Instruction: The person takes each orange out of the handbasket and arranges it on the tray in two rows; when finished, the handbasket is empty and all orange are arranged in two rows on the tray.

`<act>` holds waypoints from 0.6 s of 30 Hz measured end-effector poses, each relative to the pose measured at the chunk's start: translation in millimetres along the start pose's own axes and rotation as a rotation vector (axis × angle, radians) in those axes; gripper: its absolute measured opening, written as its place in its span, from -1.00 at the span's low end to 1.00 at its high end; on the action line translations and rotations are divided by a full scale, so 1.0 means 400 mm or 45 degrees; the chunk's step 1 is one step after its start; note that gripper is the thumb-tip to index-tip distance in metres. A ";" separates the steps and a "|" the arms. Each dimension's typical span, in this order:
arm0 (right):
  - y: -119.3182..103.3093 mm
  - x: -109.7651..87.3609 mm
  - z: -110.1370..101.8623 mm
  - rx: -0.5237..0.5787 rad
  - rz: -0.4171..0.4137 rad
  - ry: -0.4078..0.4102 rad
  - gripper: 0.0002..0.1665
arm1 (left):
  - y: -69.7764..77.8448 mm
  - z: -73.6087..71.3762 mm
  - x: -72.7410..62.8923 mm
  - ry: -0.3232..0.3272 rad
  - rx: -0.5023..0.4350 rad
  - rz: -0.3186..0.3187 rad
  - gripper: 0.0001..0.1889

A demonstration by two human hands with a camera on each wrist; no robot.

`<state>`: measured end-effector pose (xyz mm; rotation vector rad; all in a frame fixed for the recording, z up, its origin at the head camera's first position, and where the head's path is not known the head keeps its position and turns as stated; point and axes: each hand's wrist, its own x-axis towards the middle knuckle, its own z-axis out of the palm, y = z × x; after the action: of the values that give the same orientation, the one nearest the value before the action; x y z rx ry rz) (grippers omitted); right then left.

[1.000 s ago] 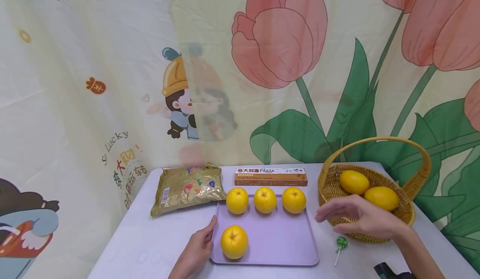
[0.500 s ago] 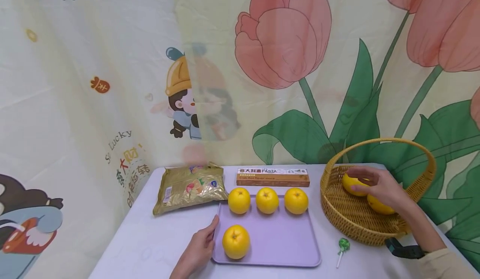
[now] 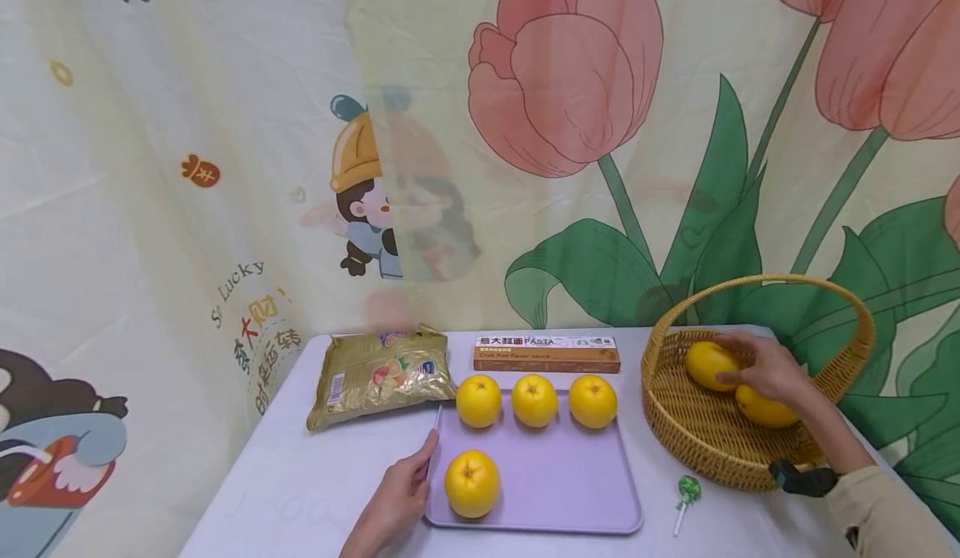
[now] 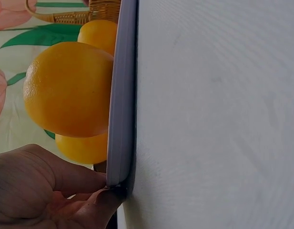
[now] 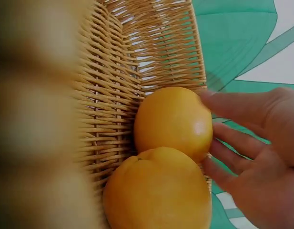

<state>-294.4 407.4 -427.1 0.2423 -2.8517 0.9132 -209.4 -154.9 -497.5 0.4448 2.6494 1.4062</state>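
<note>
My left hand (image 3: pixel 396 491) pinches the left rim of a lilac tray (image 3: pixel 555 491), thumb on top and fingers below, as the left wrist view shows. On the tray sit three oranges (image 3: pixel 535 401) in a row along the far side, plus one orange (image 3: pixel 472 483) at the near left corner. At the right, my right hand (image 3: pixel 768 368) reaches into a wicker basket (image 3: pixel 675 437) and grips the farther orange (image 5: pixel 173 121), thumb on one side and fingers on the other. A second orange (image 5: pixel 158 191) lies against it in the basket, partly behind the hand in the head view.
A gold snack bag (image 3: pixel 382 379) lies at the back left, and a pasta box (image 3: pixel 546 355) stands behind the tray. A green lollipop (image 3: pixel 687 491) rests between tray and basket. The basket's tall handle (image 3: pixel 757 278) arches over the right hand. A printed curtain hangs behind.
My right hand has moved right and back, from beside the tray into the basket, and its fingers have come down around the farther orange. The left hand stays on the tray's rim.
</note>
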 end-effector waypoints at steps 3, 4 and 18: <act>-0.002 0.000 0.001 -0.003 0.026 0.002 -0.34 | 0.002 0.000 -0.001 0.009 0.005 0.002 -0.29; -0.005 0.000 0.001 0.006 0.028 0.010 -0.36 | 0.003 0.000 -0.001 0.010 0.006 0.004 -0.29; -0.028 0.025 0.001 -0.074 0.070 -0.059 -0.50 | 0.005 0.001 -0.001 0.020 0.023 0.016 -0.29</act>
<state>-301.9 397.1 -419.5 0.1820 -2.9360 0.8432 -208.6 -153.6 -496.3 0.4552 2.6781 1.3958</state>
